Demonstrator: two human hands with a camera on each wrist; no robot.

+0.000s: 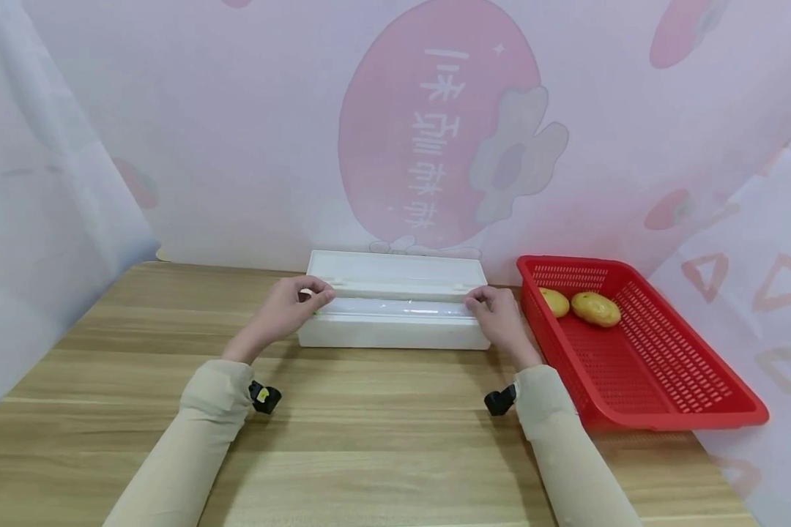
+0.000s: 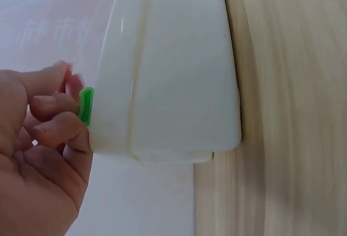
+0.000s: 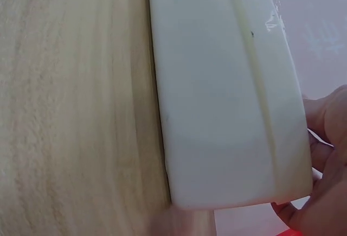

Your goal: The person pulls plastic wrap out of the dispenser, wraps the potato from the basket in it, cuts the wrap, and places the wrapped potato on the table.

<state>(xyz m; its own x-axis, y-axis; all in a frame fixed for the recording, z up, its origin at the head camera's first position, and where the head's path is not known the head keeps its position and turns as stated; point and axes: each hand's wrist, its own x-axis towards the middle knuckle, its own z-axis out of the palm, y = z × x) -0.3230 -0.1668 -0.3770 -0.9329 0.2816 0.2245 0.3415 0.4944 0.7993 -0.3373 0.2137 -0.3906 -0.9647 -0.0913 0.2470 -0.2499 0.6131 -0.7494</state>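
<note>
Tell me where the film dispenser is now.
In the head view, the film dispenser sits centrally on the table, between the left hand and right hand, left of the red basket.

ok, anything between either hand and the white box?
Nothing visible. The left hand is right at the left end of the white box, the right hand at its right end. The lid is tipped back behind the opening, and the red basket sits off to the right, not between.

Before me on the surface (image 1: 382, 439) lies the box (image 1: 395, 337), between my left grip (image 1: 296, 304) and right grip (image 1: 499, 318); right of it, the basket (image 1: 685, 421) holds two potatoes (image 1: 596, 309); behind hangs a backdrop (image 1: 237, 146).
</note>
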